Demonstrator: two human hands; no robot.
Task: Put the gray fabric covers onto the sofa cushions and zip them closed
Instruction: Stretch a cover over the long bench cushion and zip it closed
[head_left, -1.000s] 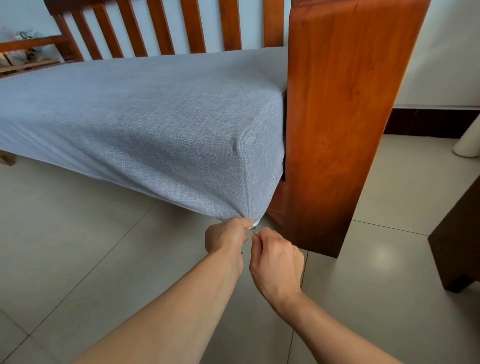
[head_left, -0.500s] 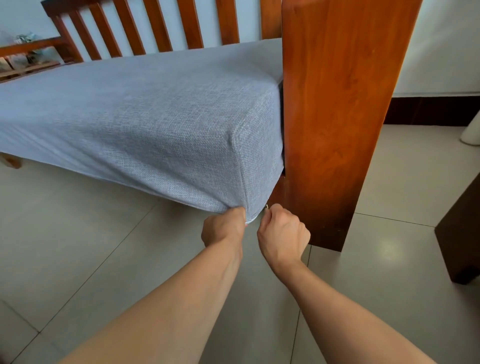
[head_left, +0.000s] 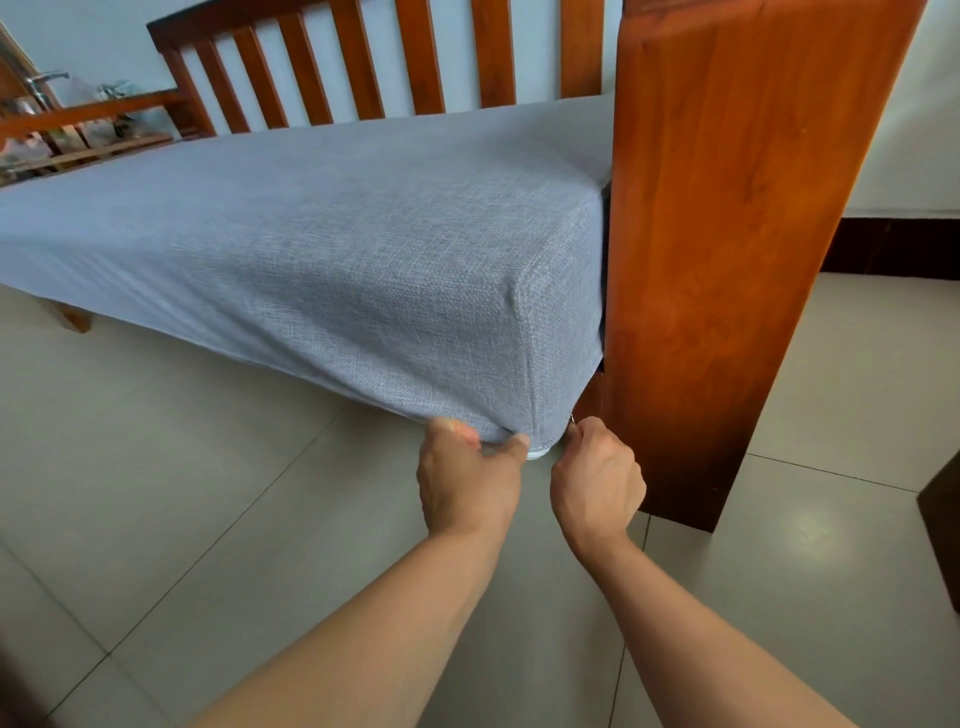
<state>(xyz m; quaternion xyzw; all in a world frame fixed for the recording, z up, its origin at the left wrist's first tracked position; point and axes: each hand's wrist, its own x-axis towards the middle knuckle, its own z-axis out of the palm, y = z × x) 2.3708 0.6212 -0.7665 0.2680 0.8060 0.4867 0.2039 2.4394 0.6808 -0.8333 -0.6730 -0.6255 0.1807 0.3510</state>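
A long sofa cushion in a gray fabric cover (head_left: 322, 244) lies on the wooden sofa, its near right corner hanging over the seat's front edge. My left hand (head_left: 467, 478) pinches the cover's lower edge at that corner. Just to the right, my right hand (head_left: 597, 478) is curled round the small metal zipper pull (head_left: 572, 419), close to the wooden armrest. A thin strip of white shows under the fabric between my hands. The zipper's teeth are hidden beneath the cushion.
The broad wooden armrest panel (head_left: 727, 249) stands immediately right of the corner. A slatted wooden backrest (head_left: 363, 57) runs behind the cushion. Pale floor tiles (head_left: 182, 493) spread below. A dark piece of furniture (head_left: 943, 525) juts in at the right edge.
My right hand has moved the zipper pull rightward, round the corner toward the armrest. My left hand has shifted left along the hem and still pinches the fabric.
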